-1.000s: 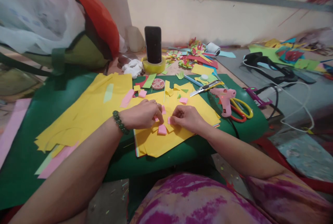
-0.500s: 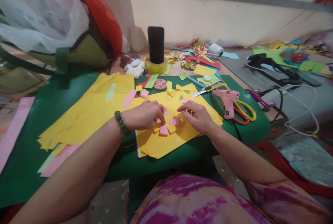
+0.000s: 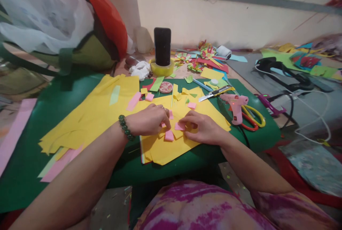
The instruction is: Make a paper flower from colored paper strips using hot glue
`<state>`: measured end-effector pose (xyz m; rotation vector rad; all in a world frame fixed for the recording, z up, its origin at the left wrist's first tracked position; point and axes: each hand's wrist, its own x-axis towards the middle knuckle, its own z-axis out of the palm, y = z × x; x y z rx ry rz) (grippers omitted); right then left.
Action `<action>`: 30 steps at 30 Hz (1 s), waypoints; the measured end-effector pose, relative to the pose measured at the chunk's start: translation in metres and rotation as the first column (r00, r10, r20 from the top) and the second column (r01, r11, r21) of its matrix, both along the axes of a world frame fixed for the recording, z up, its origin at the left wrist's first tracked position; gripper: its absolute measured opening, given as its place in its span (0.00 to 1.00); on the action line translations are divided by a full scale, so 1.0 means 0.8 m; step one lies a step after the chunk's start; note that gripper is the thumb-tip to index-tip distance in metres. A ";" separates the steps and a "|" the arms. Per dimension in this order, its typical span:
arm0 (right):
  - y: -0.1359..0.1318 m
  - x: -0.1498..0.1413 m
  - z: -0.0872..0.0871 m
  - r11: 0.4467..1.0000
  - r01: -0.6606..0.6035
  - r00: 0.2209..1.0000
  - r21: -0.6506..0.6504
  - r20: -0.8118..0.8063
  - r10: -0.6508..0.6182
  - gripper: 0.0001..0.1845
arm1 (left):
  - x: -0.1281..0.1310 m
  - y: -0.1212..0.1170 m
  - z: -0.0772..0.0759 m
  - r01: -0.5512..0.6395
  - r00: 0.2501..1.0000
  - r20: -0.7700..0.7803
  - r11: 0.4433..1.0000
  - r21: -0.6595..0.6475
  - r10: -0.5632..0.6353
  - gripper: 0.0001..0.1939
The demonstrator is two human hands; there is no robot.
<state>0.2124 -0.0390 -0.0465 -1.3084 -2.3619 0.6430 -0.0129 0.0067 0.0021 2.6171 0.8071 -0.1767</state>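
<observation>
1. Pink small paper squares [image 3: 169,135] lie on the yellow paper sheets [image 3: 171,141] on the green counter [image 3: 128,166] — loose, so I judge a sleeve could scatter them.
2. Left hand [image 3: 149,119] is curled, fingertips pinching one pink piece.
3. Right hand [image 3: 203,127] — half closed — pinches another pink square [image 3: 179,126], just right of the left hand.
4. Pink glue gun [image 3: 236,103] lies near, to the right.

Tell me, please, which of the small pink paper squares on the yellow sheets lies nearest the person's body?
The small pink paper square just below and between the left hand and right hand; the other squares lie farther up the yellow paper sheets.
</observation>
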 end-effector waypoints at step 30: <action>-0.008 0.002 0.011 0.936 -0.254 0.955 0.244 0.215 0.203 0.18 | -0.001 -0.002 -0.002 0.010 1.000 0.030 1.000 0.018 -0.010 0.12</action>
